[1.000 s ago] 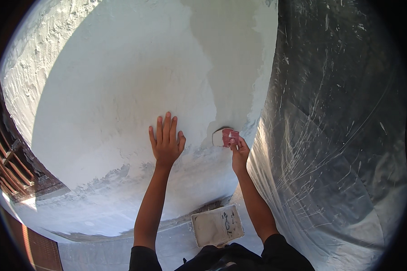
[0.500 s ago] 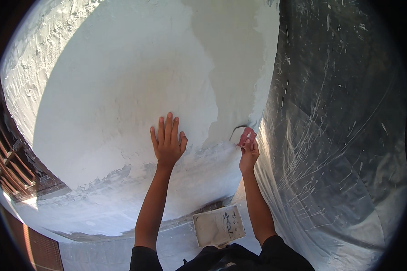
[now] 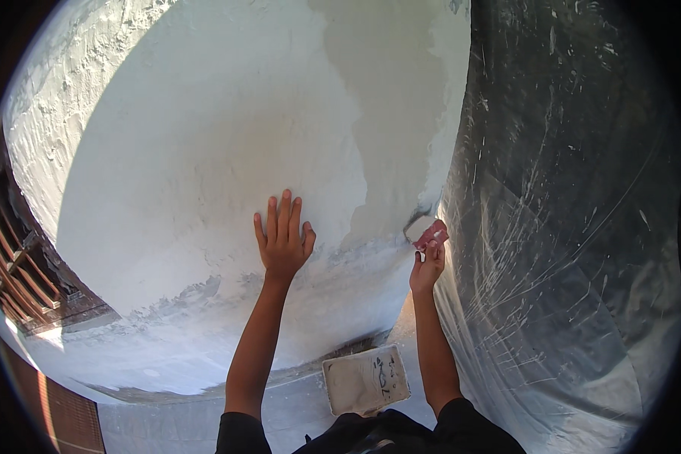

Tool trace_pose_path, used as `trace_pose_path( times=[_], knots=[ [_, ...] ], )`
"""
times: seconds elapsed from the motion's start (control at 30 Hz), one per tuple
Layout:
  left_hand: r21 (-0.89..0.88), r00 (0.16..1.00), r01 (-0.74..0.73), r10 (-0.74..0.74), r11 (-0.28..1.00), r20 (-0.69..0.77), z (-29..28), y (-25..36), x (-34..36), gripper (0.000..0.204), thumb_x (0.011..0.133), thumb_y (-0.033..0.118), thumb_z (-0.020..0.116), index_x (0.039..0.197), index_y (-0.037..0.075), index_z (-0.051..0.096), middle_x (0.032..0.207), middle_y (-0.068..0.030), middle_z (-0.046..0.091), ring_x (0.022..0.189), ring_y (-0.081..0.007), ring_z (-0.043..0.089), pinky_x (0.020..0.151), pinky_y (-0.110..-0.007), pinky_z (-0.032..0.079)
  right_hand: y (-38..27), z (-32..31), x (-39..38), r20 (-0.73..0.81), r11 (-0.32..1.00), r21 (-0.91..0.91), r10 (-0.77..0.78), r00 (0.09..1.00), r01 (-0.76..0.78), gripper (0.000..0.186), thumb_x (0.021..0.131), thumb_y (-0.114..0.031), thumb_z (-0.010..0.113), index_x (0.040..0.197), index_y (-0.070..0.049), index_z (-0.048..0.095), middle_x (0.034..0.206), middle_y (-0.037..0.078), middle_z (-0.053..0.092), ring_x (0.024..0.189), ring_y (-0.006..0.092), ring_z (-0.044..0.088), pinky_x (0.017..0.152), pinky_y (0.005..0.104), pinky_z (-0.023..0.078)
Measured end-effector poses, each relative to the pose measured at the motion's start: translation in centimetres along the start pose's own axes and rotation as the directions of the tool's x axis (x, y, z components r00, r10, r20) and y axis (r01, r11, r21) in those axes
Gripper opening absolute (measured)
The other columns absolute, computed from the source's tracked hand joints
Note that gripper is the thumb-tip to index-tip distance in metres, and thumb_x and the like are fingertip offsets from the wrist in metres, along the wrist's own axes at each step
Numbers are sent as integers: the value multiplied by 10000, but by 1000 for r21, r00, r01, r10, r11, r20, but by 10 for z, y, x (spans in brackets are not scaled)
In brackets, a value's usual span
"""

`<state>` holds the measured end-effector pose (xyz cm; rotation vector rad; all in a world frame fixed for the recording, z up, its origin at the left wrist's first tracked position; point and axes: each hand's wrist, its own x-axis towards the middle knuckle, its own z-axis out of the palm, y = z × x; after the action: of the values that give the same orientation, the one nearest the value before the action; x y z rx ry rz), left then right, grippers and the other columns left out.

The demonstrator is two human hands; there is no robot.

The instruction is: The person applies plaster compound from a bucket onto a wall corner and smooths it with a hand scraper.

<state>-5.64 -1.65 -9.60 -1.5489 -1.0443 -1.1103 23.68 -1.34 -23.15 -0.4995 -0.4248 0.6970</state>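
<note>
My left hand (image 3: 283, 246) lies flat against the pale plastered wall (image 3: 181, 174), its fingers stretched out and holding nothing. Farther right, my right hand (image 3: 428, 270) is closed around a putty knife (image 3: 432, 235) with a dull red, white-smeared grip. The knife's flat, pale blade points up and to the left, close to the wall's right edge. A dark line borders the blade; whether it presses on the wall I cannot tell.
Below the wall, between my forearms, sits a rectangular tray (image 3: 353, 384) with greyish paste. Clear plastic sheeting (image 3: 522, 295), splashed white, hangs on the right. A brown slatted grille (image 3: 19, 265) is at the left. Rough, thick plaster (image 3: 68, 98) covers the upper left.
My right hand has shifted slightly right and downward with the putty knife, and more of the pale blade shows. My left hand has stayed nearly in place.
</note>
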Motion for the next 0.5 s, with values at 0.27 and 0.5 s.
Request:
trace_pose_path(
  times=[0.27, 0.5],
  knots=[
    [-4, 1000, -2, 2, 1000, 15, 0, -3, -1, 462, 889, 219, 526, 1326, 70, 542, 1458, -88, 485, 1409, -283, 362, 1177, -498, 170, 3, 31, -19, 429, 916, -370, 22, 903, 153, 237, 958, -137, 635, 1167, -29, 613, 986, -27, 656, 783, 47, 532, 688, 217, 407],
    [-7, 1000, 0, 0, 1000, 4, -3, -2, -1, 462, 885, 214, 530, 1323, 68, 544, 1457, -89, 487, 1404, -282, 370, 1177, -497, 172, -28, 34, -5, 169, 995, -75, -58, 984, 71, 208, 967, -159, 622, 1158, -84, 588, 975, -49, 627, 837, 41, 530, 713, 224, 394]
  ],
)
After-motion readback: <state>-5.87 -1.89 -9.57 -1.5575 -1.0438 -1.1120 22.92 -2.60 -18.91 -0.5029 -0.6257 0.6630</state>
